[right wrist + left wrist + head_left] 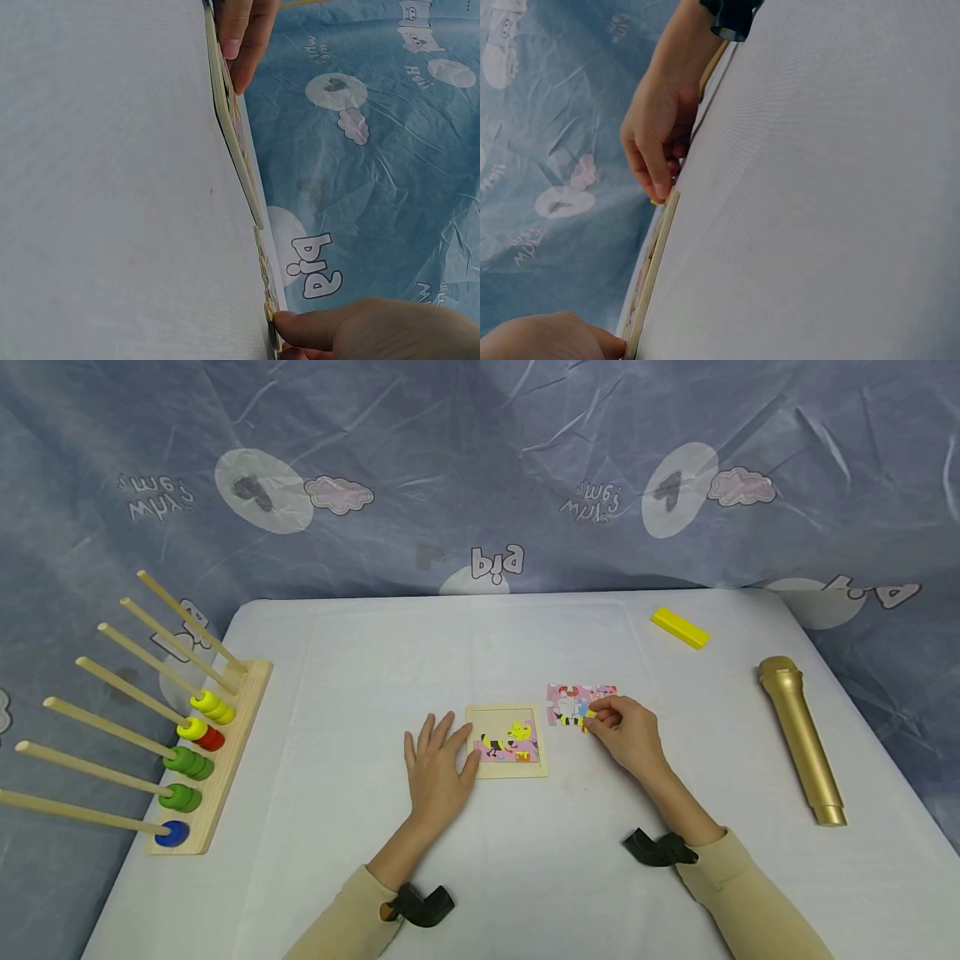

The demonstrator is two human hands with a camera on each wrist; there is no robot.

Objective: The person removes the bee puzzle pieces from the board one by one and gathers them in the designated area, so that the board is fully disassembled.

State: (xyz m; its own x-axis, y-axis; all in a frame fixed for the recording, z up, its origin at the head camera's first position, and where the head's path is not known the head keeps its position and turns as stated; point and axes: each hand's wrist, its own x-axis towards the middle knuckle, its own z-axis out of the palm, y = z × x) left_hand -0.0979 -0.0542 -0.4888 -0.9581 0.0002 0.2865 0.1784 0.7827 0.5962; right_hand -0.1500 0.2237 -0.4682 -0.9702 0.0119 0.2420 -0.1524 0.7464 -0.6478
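A square wooden puzzle tray (507, 772) lies on the white table, its lower part filled with picture pieces (517, 745) in pink, yellow and black. My left hand (438, 774) is spread flat beside it, fingers straight, with the index finger and thumb at the tray's left edge. Just right of the tray lie several loose puzzle pieces (564, 700) in a pink, patterned cluster. Over their right side, my right hand (628, 737) pinches a puzzle piece (271, 330) between thumb and curled fingers; its picture is mostly hidden by the fingertips.
At the left stands a wooden peg board (236, 739) with tall slanting pegs and coloured rings. Toward the back right lies a yellow block (680, 627). A gold microphone-shaped thing (802, 739) lies near the right edge. A patterned blue-grey cloth (450, 460) hangs behind the table.
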